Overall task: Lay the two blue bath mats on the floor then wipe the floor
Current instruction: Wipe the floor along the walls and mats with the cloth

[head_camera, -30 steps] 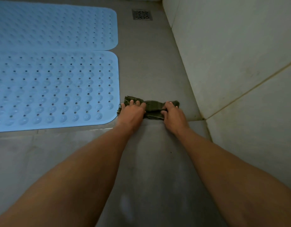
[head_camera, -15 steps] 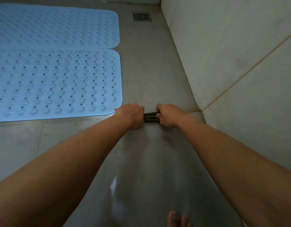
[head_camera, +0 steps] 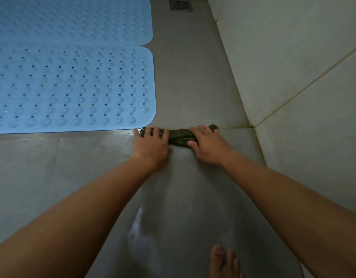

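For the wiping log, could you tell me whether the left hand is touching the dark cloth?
Touching. The head view shows the left hand with straight fingers lying on the dark cloth.

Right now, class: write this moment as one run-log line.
step: floor wipe | left hand: presses cloth | right hand: presses cloth | near mat, far mat: laid flat

A: Looking dim and grey-green throughout, spreading evenly, casting only soft, faint shadows.
B: Catching a pale wet sheen on the floor low in the middle, though.
A: Bowing at the edges too: curving the seam in the wall, stretching the left forearm and right forearm toward the lower corners.
B: Reading sharp in the centre, softening and blurring across the far mat.
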Tool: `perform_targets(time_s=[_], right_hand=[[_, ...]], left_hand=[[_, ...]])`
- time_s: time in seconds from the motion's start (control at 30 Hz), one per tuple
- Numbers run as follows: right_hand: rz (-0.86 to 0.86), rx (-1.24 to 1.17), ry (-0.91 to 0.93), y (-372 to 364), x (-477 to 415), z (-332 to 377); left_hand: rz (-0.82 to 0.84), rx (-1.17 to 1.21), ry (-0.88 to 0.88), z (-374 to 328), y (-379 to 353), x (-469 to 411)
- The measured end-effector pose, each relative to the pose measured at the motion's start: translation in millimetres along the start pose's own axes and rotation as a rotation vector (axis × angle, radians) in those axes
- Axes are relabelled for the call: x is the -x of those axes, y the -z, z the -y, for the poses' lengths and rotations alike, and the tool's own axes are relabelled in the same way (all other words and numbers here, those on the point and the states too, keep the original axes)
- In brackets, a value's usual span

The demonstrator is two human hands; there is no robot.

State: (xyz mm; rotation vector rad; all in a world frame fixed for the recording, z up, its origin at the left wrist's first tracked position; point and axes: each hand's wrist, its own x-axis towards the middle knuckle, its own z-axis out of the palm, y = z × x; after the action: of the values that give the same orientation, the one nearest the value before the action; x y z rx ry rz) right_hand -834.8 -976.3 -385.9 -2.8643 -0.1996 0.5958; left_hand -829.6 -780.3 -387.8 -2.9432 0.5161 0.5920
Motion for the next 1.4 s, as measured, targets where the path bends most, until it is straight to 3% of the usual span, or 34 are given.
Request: perform_targets(time_s=[0.27,0.43,0.6,0.77,1.1,1.4], right_hand=[[-0.040,0.200,0.201,-5.4,-20.7,48.2],[-0.196,0.069,0.217,-24.3,-21.0,81.9],[-0.117,0.089,0.258,-24.5,-27.8,101.9],[-0.168,0.090,0.269,-43.2,-33.3,144.6],[-0.183,0.200,0.272,-46.2,-39.7,166.7],[-0.197,0.125,0.343,-54.9,-50.8,205.5]], left_hand=[[-0.145,0.026,0.120,41.6,-2.0,15.5],[-0.146,0.194,0.137,68.3,-6.6,18.9],[-0.166,0.273,0.186,93.0,-23.8,26.4],[-0.214,0.326,0.186,144.7,-27.8,48.6],[-0.258,0.274,0.124,180.8,-47.1,55.7],[-0.283,0.082,0.226,233.0,-49.9,79.8]])
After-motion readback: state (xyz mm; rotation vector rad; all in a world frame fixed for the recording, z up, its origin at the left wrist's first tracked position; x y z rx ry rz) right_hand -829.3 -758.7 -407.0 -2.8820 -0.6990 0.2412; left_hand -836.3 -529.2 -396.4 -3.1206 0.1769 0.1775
